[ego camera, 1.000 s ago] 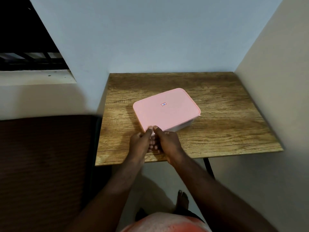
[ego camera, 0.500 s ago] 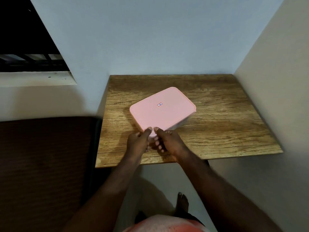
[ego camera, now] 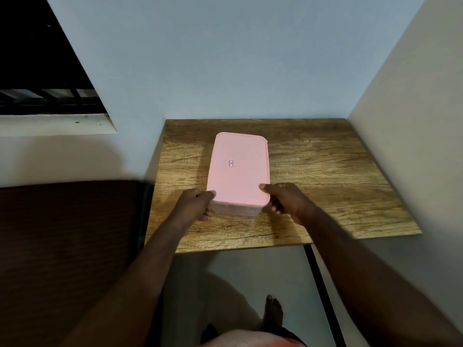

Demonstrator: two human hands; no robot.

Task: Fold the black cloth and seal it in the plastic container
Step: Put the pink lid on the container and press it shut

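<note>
- Head view: the left hand (ego camera: 194, 204) grips the near left corner of a frosted rectangular plastic container (ego camera: 235, 211). Its thumb lies on the rim of the flat pink plastic lid (ego camera: 240, 169), and its other fingers curl down round the wall.
- The right hand (ego camera: 288, 200) does the same at the near right corner, thumb on top of the lid edge and fingers curled against the side. Neither hand has hold of anything else.
- The container sits between the two hands and stretches away from them, resting flat on the brown wood-grain tabletop (ego camera: 325, 171). A small red-and-blue label (ego camera: 231, 164) marks the lid just beyond the thumbs.
- The black cloth is nowhere to be seen. It is probably under the lid, but the frosted wall gives no view of it, so that cannot be told for sure.
- The step in hand looks like pressing the lid home. It would go best with each thumb squeezing down against the fingers below it, the box kept flat on the table so it does not slide off.
- From there the thumbs should walk along both long edges to the far corners, since pressing only the near end could lift the far end of the lid.
- Whether the far rim is fully seated cannot be judged from here, so it is worth feeling round it.
</note>
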